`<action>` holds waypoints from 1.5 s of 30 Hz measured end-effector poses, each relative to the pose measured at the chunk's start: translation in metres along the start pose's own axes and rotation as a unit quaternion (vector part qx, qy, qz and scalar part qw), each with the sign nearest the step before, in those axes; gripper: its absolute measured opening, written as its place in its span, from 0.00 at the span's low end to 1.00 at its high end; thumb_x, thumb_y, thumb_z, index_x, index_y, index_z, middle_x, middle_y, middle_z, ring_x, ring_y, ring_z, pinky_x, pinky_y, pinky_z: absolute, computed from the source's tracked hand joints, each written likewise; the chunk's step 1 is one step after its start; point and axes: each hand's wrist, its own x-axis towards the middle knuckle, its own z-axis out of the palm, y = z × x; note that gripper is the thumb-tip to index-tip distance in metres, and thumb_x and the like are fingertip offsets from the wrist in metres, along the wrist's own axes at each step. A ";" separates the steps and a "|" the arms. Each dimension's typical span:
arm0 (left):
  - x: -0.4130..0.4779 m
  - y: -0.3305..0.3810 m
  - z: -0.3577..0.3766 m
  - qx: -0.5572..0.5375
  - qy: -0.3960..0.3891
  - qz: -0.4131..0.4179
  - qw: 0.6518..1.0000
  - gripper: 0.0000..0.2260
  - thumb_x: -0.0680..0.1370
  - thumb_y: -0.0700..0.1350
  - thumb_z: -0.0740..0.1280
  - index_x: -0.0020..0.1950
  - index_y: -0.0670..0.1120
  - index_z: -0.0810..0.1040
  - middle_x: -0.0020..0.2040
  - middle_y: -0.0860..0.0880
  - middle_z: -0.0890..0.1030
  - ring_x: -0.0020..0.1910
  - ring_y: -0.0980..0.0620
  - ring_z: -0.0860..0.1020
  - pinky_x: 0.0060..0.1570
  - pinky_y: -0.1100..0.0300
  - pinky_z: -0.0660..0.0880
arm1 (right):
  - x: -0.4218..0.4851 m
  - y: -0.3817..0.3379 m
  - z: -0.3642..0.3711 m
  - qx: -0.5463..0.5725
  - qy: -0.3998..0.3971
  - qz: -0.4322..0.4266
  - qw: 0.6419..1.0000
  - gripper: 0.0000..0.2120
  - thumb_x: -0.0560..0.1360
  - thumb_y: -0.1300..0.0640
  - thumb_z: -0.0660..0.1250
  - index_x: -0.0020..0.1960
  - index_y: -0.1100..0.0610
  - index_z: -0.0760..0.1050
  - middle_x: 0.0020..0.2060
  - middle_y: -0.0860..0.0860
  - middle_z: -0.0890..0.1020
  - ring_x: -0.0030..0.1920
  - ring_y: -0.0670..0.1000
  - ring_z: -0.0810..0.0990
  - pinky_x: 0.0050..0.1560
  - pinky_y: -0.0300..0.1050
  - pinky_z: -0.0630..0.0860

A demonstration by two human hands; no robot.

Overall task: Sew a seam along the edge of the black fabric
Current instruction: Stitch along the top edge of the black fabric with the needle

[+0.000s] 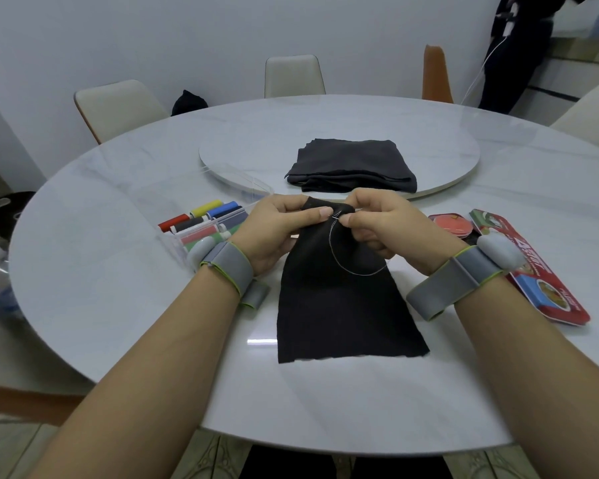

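A strip of black fabric (343,305) lies on the white table, its far end lifted between both hands. My left hand (277,229) pinches that raised edge with thumb on top. Just to its right, my right hand (377,223) pinches a thin needle (336,216) at the fabric's edge. A pale thread (357,271) loops from the needle down across the cloth. The needle is mostly hidden by my fingertips.
A clear box of coloured thread spools (204,219) sits left of my hands. A red tin lid (547,288) and a red pincushion (446,224) lie to the right. A folded stack of black cloth (350,164) rests on the turntable (242,146). Chairs ring the table.
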 end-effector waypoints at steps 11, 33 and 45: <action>0.001 -0.006 0.013 -0.109 0.007 0.003 0.994 0.04 0.75 0.35 0.70 0.47 0.40 0.83 0.43 0.44 0.85 0.41 0.50 0.83 0.44 0.60 0.80 | -0.001 -0.001 0.021 0.058 0.093 -0.063 0.992 0.12 0.75 0.69 0.54 0.56 0.58 0.65 0.28 0.57 0.68 0.23 0.47 0.63 0.23 0.36 0.59; 0.000 -0.004 0.009 -0.072 0.030 0.020 0.997 0.03 0.76 0.36 0.70 0.49 0.38 0.80 0.41 0.45 0.83 0.40 0.52 0.81 0.40 0.60 0.80 | 0.003 0.008 0.008 -0.219 0.140 -0.253 0.932 0.06 0.74 0.65 0.70 0.48 0.58 0.74 0.36 0.48 0.80 0.34 0.47 0.81 0.36 0.37 0.77; -0.002 -0.003 0.009 -0.041 0.026 0.012 0.999 0.08 0.77 0.33 0.67 0.55 0.36 0.80 0.42 0.44 0.85 0.41 0.51 0.84 0.40 0.61 0.80 | -0.001 0.010 0.024 -0.422 0.142 -0.253 0.859 0.03 0.81 0.54 0.61 0.53 0.52 0.70 0.45 0.48 0.74 0.40 0.54 0.75 0.37 0.54 0.76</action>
